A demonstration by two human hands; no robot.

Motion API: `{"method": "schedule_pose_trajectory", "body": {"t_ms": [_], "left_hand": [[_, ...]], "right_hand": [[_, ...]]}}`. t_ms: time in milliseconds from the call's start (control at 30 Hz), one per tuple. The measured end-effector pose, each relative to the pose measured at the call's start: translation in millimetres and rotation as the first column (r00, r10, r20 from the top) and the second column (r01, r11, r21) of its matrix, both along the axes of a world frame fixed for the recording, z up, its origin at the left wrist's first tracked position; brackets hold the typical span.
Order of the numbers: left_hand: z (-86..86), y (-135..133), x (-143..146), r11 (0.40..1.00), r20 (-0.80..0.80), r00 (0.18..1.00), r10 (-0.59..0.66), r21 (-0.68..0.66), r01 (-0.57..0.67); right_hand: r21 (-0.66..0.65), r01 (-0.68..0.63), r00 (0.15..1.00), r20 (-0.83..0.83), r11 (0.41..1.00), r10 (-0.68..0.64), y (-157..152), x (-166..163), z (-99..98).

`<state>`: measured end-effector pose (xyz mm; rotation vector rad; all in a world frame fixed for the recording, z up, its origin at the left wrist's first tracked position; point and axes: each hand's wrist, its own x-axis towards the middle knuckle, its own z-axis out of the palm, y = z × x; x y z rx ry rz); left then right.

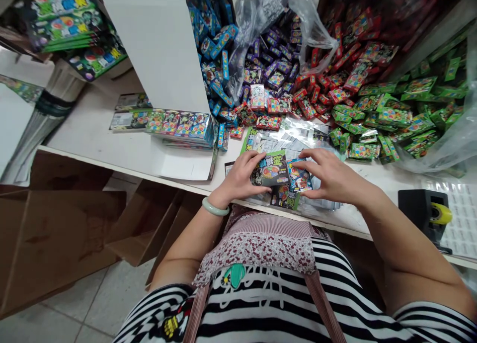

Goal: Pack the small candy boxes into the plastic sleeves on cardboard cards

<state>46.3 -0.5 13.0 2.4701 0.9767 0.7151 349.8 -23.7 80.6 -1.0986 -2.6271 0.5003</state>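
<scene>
My left hand (245,175) grips a dark printed box (271,169) by its left side, thumb along the near edge. My right hand (328,175) pinches a small blue box (299,175) between thumb and fingers, close against the dark box's right end. Whether the two touch or one slides into the other I cannot tell. Beneath them, another dark and green printed piece (285,198) lies near the table's front edge. Clear plastic sleeves (286,143) spread under and behind both hands.
Heaps of blue (219,40), purple (276,49), red (346,69) and green small boxes (395,114) fill the back. A white open carton (186,164) holds stacked printed packs at left. A tape dispenser (421,214) stands at right. Cardboard boxes (63,233) sit below on the floor.
</scene>
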Motion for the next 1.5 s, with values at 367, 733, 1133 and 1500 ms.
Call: {"method": "schedule_pose_trajectory", "body": {"t_ms": [367,733,1133,1500], "left_hand": [[-2.8,-4,10,0.997,0.028,0.997,-0.077,-0.01,0.078],[-3.7,-10,22,0.99,0.104,0.987,0.123,0.064,-0.13],[0.0,-26,67,0.909,0.582,0.758,0.295,-0.415,-0.035],[-36.2,-22,45,0.757,0.53,0.805,0.268,-0.632,0.164]], "right_hand": [[-0.049,-0.005,0.998,-0.056,0.999,0.002,12,2,-6.2],[-0.193,0.267,0.87,-0.373,0.944,-0.323,-12,-18,-27.3],[-0.404,0.452,0.33,-0.753,0.795,-0.57,-11,-34,-45.4],[-0.59,0.408,0.289,-0.64,0.696,-0.712,-26,-49,-86.1]]}}
